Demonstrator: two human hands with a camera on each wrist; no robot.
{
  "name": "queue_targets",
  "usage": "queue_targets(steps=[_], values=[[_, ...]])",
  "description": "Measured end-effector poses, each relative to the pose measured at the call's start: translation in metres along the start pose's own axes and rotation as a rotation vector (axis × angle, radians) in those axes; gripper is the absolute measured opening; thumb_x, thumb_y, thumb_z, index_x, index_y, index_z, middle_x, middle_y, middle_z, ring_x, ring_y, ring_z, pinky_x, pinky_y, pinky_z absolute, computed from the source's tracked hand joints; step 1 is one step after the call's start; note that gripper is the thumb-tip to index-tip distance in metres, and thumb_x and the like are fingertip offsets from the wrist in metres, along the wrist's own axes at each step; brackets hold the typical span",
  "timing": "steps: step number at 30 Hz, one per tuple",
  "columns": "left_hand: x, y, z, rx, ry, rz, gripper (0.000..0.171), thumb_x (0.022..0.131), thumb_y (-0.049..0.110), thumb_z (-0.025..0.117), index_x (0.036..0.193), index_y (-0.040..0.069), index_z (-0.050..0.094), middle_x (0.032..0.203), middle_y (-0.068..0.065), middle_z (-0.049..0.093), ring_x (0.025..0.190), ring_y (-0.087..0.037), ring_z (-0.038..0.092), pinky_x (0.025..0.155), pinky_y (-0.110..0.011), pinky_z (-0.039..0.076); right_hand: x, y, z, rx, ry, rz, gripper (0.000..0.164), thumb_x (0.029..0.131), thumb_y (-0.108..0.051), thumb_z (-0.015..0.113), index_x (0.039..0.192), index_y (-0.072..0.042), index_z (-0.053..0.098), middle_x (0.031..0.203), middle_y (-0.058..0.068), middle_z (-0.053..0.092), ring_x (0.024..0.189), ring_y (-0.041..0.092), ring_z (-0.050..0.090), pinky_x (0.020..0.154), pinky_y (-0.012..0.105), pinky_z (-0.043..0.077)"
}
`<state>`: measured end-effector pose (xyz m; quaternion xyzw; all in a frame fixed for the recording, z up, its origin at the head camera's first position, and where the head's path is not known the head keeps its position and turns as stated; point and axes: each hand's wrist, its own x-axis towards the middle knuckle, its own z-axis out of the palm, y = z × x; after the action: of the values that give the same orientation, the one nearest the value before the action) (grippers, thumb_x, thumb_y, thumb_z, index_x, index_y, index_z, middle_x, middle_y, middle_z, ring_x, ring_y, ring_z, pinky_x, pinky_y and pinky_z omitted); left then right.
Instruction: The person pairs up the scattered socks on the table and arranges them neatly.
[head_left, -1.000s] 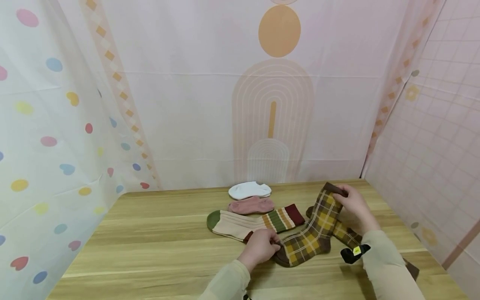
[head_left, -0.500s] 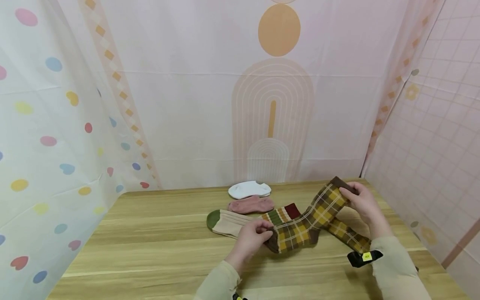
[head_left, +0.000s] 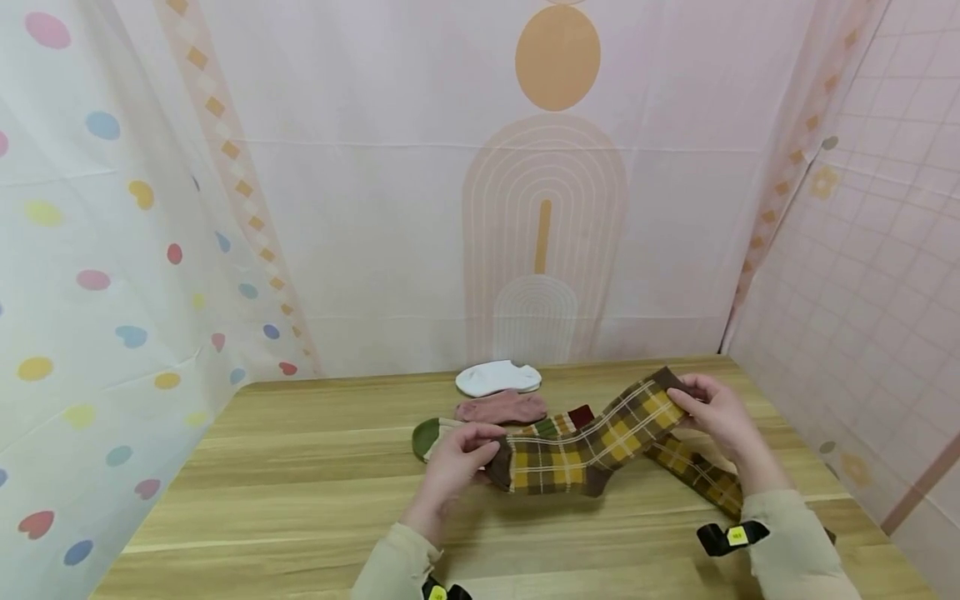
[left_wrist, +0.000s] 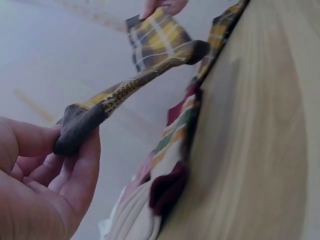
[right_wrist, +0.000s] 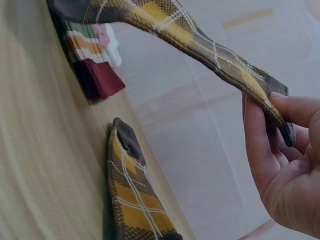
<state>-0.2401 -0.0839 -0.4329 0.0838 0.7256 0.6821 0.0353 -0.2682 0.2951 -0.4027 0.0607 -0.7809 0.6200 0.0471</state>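
Observation:
A brown and yellow plaid sock [head_left: 555, 462] is stretched between both hands, lifted off the table. My left hand [head_left: 456, 460] pinches its dark toe between thumb and fingers, as the left wrist view shows up close. At the other end, my right hand [head_left: 716, 410] pinches the dark cuff. A second plaid sock [head_left: 697, 475] lies on the table under the right hand, partly hidden by the right forearm. Behind the held sock lies a cream sock [right_wrist: 84, 42] with green, orange and maroon bands, mostly covered in the head view.
Pink socks [head_left: 501, 407] and white socks [head_left: 498, 378] lie one behind the other near the back of the wooden table [head_left: 300, 492]. Patterned cloth hangs along the back and both sides. Black straps with yellow labels are on both wrists.
The plaid sock has risen from the table and been drawn out longer. My left hand has moved left and up with the toe; my right hand has moved slightly right with the cuff.

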Motion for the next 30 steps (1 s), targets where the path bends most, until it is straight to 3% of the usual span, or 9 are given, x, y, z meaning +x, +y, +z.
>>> queue_targets(steps=[10,18,24,27,30], values=[[-0.006,0.003,-0.032,-0.066,0.018,-0.01,0.024,0.094,-0.005,0.06,0.117,-0.012,0.062,0.097,-0.008,0.066,0.083,-0.017,0.062,0.064,-0.036,0.058,-0.011,-0.001,0.013,-0.054,-0.135,-0.006,0.02,0.097,-0.002,0.061,0.107,0.012,0.051,0.091,0.009,0.055,0.08,0.015,0.059,0.068,0.033,0.059],[-0.013,0.0,-0.055,-0.023,-0.013,-0.035,0.025,0.095,-0.006,0.058,0.118,-0.015,0.059,0.096,-0.008,0.065,0.084,-0.017,0.061,0.065,-0.035,0.057,-0.022,0.004,0.025,-0.102,-0.235,-0.011,0.026,0.095,-0.003,0.064,0.112,0.012,0.051,0.095,0.013,0.053,0.081,0.018,0.06,0.069,0.042,0.059],[-0.017,-0.003,-0.07,0.019,-0.078,-0.043,0.026,0.095,-0.005,0.059,0.117,-0.017,0.057,0.092,-0.008,0.066,0.081,-0.017,0.063,0.064,-0.034,0.058,-0.025,0.012,0.035,-0.142,-0.34,-0.045,0.02,0.096,-0.003,0.063,0.107,0.009,0.052,0.094,0.012,0.057,0.078,0.02,0.061,0.066,0.042,0.059],[-0.018,-0.006,-0.077,0.049,-0.082,-0.059,0.025,0.094,-0.005,0.059,0.116,-0.016,0.058,0.09,-0.007,0.067,0.08,-0.017,0.063,0.064,-0.034,0.058,-0.027,0.015,0.043,-0.145,-0.391,-0.06,0.015,0.096,-0.002,0.062,0.102,0.006,0.05,0.092,0.011,0.055,0.077,0.019,0.061,0.065,0.04,0.06],[-0.018,-0.009,-0.081,0.076,-0.067,-0.075,0.023,0.094,-0.006,0.059,0.114,-0.016,0.059,0.089,-0.006,0.066,0.079,-0.017,0.063,0.063,-0.033,0.057,-0.027,0.019,0.049,-0.215,-0.407,-0.117,0.015,0.095,-0.003,0.064,0.097,0.001,0.05,0.089,0.008,0.052,0.077,0.013,0.056,0.062,0.032,0.056]])
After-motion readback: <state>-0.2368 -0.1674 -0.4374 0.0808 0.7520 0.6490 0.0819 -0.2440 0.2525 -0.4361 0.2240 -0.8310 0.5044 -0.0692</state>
